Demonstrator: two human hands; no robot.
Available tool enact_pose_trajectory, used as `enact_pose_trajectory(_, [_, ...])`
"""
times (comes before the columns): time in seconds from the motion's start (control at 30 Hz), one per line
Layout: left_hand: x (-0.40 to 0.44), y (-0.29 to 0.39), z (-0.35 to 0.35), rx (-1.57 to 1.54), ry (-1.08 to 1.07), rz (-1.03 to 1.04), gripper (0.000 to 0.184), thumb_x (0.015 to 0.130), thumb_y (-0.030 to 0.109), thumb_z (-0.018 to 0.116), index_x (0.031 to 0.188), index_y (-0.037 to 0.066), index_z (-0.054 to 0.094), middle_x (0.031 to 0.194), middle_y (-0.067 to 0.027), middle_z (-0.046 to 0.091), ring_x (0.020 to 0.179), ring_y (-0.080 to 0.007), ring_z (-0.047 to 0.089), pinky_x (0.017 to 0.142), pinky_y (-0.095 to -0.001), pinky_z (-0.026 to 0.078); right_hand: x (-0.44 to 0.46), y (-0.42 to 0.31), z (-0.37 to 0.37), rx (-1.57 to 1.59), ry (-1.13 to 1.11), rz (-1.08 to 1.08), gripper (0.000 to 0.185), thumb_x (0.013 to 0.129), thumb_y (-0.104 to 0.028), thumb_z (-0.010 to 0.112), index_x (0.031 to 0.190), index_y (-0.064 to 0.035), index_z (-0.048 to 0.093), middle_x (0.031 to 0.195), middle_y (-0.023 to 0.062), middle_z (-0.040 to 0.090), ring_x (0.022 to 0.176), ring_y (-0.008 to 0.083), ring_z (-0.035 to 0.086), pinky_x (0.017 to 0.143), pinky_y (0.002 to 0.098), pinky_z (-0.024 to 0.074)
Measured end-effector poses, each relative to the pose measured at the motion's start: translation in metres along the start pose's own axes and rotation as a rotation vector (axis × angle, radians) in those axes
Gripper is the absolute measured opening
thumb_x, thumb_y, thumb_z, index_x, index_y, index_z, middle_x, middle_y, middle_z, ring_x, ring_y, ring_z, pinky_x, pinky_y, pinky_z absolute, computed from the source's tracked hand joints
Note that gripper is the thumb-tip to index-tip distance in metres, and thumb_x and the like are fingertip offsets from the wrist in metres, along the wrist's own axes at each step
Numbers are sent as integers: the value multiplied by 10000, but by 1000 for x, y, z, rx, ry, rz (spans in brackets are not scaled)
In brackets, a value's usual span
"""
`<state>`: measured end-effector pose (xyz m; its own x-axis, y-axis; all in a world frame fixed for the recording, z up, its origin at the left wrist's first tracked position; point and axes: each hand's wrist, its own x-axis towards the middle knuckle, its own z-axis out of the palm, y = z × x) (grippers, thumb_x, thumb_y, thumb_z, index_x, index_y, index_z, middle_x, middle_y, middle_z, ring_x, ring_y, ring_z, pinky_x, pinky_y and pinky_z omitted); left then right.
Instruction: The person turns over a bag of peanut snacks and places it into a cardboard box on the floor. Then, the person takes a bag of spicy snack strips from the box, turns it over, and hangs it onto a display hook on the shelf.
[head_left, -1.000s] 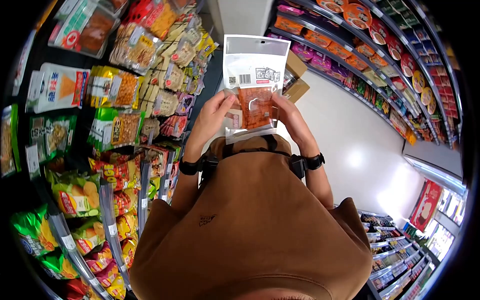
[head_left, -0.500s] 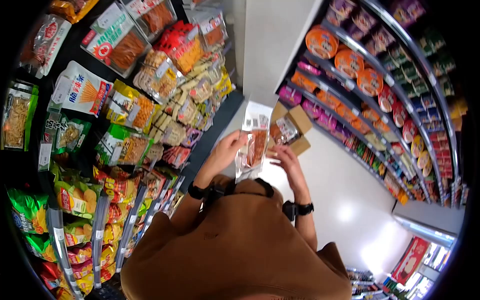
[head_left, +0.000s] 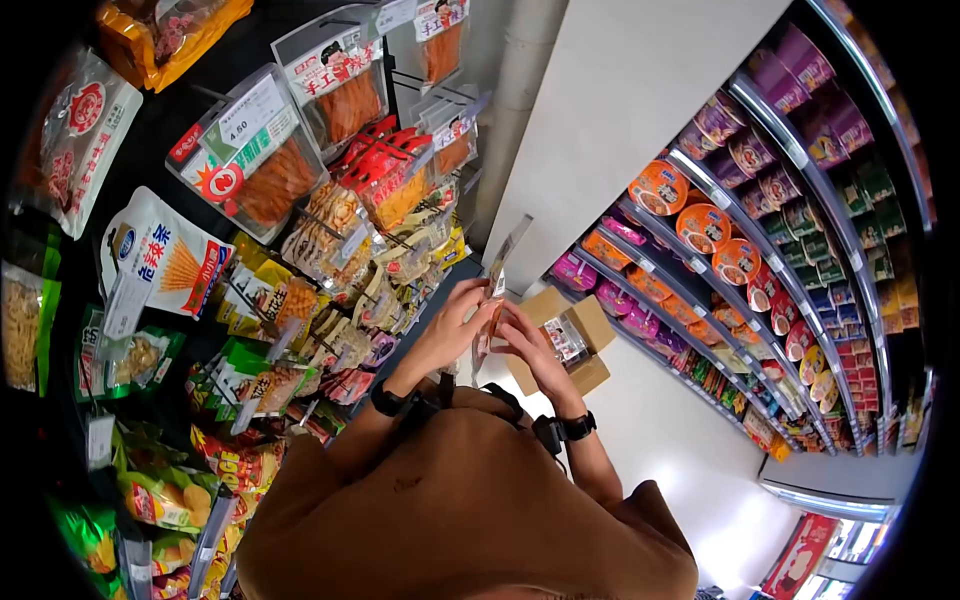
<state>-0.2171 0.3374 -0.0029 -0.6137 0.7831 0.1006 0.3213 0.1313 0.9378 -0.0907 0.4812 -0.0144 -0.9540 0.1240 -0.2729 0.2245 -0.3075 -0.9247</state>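
A clear snack packet [head_left: 510, 248] with reddish-brown strips inside stands nearly edge-on in front of my chest. My left hand [head_left: 452, 328] grips it from the left, with the thumb and fingers closed on its side. From the right, my right hand [head_left: 538, 348] has its bent fingers against the packet's other face; the fingertips are partly hidden by it. Just beyond my right hand, an open cardboard box [head_left: 592, 378] sits on the floor with similar packets [head_left: 566, 338] in it.
On the left, a rack holds hanging snack bags [head_left: 262, 165], with crisp bags [head_left: 165, 495] on shelves below. A pale pillar [head_left: 590, 130] rises ahead. Curved shelves with instant noodle tubs [head_left: 703, 228] line the right. A pale floor [head_left: 660, 470] lies between.
The packet has turned from showing its face to nearly edge-on. My right hand has moved left, from beside the packet to touching it. The view has shifted towards the left rack.
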Motion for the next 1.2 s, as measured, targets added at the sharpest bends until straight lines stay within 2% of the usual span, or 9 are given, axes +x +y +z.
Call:
enact_pose_trajectory(0.27, [18, -17, -47, 0, 70, -35, 229, 958, 213, 545, 971, -16, 546, 1203, -146, 490, 1144, -266, 494, 923, -323, 414, 58, 0, 23, 179, -62, -8, 604, 965, -351, 515, 1457, -93, 279, 1375, 130, 410, 1244, 238, 447, 968, 365, 449])
enact_pose_trajectory(0.37, [18, -25, -52, 57, 99, 59, 215, 903, 212, 635, 935, 12, 566, 1247, -121, 482, 1135, -216, 513, 802, -301, 487, 72, 9, 29, 302, -112, -43, 588, 978, -404, 460, 1438, -79, 292, 1380, 128, 411, 1228, 245, 467, 964, 385, 454])
enact_pose_trajectory(0.4, [16, -16, -54, -64, 64, -67, 202, 890, 198, 651, 931, 20, 564, 1267, -123, 467, 1135, -193, 517, 745, -280, 512, 77, 9, 30, 389, -139, -63, 586, 983, -426, 437, 1430, -72, 300, 1379, 128, 416, 1224, 246, 473, 961, 392, 454])
enact_pose_trajectory(0.6, [20, -12, -61, -32, 118, -21, 204, 883, 196, 660, 933, 27, 557, 1301, -101, 451, 1113, -183, 535, 750, -268, 522, 98, -11, 30, 391, -132, -11, 571, 980, -428, 431, 1399, -53, 334, 1324, 115, 485, 1150, 222, 534, 957, 401, 437])
enact_pose_trajectory(0.8, [28, -21, -80, -199, 58, -91, 196, 897, 186, 641, 920, 13, 553, 1290, -113, 492, 1084, -197, 566, 765, -291, 547, 95, -21, 29, 422, -18, 70, 533, 968, -381, 442, 1365, -31, 374, 1323, 105, 489, 1158, 228, 526, 974, 395, 423])
enact_pose_trajectory(0.9, [29, -32, -78, -195, 13, -78, 182, 905, 193, 630, 930, 30, 553, 1267, -93, 517, 1089, -186, 559, 769, -290, 527, 95, -18, 22, 344, 194, 121, 512, 954, -364, 435, 1340, -28, 406, 1302, 96, 501, 1154, 231, 532, 970, 411, 433])
enact_pose_trajectory(1.0, [29, -25, -81, -189, 42, -165, 156, 911, 196, 623, 955, 63, 554, 1222, -60, 549, 1077, -161, 550, 803, -297, 496, 90, -8, 8, 390, 296, 162, 377, 924, -364, 452, 1132, -53, 494, 1131, 107, 590, 923, 199, 568, 846, 411, 468])
enact_pose_trajectory(1.03, [27, -31, -79, -210, 48, -164, 156, 911, 195, 624, 964, 65, 556, 1215, -55, 554, 1070, -157, 551, 805, -294, 489, 88, -6, 3, 415, 298, 170, 303, 917, -357, 454, 1013, -74, 499, 956, 87, 604, 799, 187, 542, 774, 391, 463])
enact_pose_trajectory(1.2, [21, -59, -72, -281, 145, -219, 193, 917, 207, 627, 1019, 57, 559, 1191, -56, 574, 1060, -144, 554, 806, -282, 477, 75, -19, 0, 422, 411, 112, 302, 903, -345, 471, 1014, -68, 517, 834, 36, 540, 791, 180, 533, 731, 360, 449])
